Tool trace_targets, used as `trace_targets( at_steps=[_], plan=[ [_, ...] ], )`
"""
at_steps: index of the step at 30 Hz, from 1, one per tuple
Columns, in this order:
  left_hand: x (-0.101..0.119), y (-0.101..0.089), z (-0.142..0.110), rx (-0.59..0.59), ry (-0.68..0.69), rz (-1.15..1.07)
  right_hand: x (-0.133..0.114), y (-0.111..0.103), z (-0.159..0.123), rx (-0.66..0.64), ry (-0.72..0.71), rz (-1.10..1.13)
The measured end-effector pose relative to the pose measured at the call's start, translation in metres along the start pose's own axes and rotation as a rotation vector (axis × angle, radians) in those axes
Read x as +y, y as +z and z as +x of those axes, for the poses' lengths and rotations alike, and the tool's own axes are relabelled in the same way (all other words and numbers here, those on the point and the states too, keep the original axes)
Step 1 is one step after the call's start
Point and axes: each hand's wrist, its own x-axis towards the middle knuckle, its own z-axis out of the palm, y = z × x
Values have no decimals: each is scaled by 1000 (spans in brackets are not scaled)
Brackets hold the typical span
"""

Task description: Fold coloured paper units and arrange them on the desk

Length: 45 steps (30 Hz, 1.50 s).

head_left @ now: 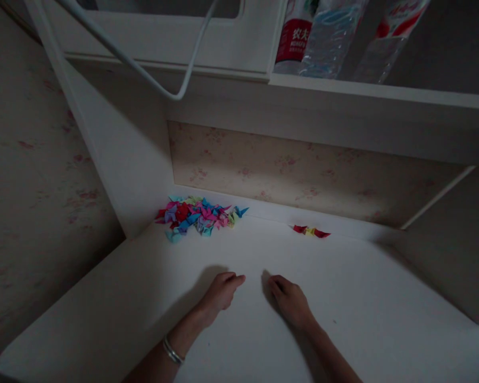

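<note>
My left hand (224,291), with a silver bangle on its wrist, rests on the white desk as a loose fist, thumb pointing right. Facing it a short gap away, my right hand (288,299) is also curled closed on the desk. Nothing shows sticking out of either hand. Beyond my left hand, a pile of folded paper cranes (201,215) in blue, pink, red, purple and green lies against the back edge. Farther right along that edge sits a small group of red and yellow folded paper pieces (310,231), apart from my right hand.
A white desk (239,351) spans the space below a shelf (363,90) holding plastic water bottles (327,40). A white bent tube (175,96) hangs at upper left. Side panels and floral wallpaper (263,165) bound the desk.
</note>
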Motion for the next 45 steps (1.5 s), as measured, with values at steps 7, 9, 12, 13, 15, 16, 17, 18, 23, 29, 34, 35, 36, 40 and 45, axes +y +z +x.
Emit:
trace_targets(
  at_steps=[7, 9, 12, 13, 15, 16, 17, 18, 23, 29, 34, 35, 36, 40, 45],
  plan=[
    [-6, -1, 7, 24, -19, -38, -74, 36, 68, -147, -351, -35],
    [-11, -1, 13, 53, -43, -56, -96, 51, 93, -163, -392, -90],
    [-21, 0, 24, 94, -45, -91, -125, 69, 125, -167, -440, -181],
    [-24, 1, 28, 100, -20, -95, -133, 73, 133, -162, -449, -210],
    [-30, 0, 34, 123, 50, -100, -146, 80, 146, -146, -461, -258],
    [-32, 0, 36, 136, 85, -98, -150, 82, 151, -140, -466, -275],
    [-33, -1, 37, 151, 116, -94, -154, 84, 155, -135, -472, -287],
    [-33, -3, 38, 163, 140, -84, -156, 86, 159, -130, -476, -294],
    [-22, -11, 34, 173, 137, 23, -159, 94, 167, -98, -447, -264],
    [-18, -5, 28, 195, 66, -54, -145, 85, 147, 17, -378, -62],
    [-18, 1, 30, 282, 108, -163, -100, 62, 98, 74, -271, 180],
    [-18, 1, 30, 288, 119, -159, -88, 57, 85, 67, -237, 260],
    [-18, 0, 29, 285, 123, -148, -77, 52, 72, 44, -179, 419],
    [-20, 0, 23, 191, 129, -52, -46, 33, 21, 36, -71, 714],
    [-26, 5, 12, 18, 266, 119, -31, 24, -14, -7, -171, 683]
  ],
)
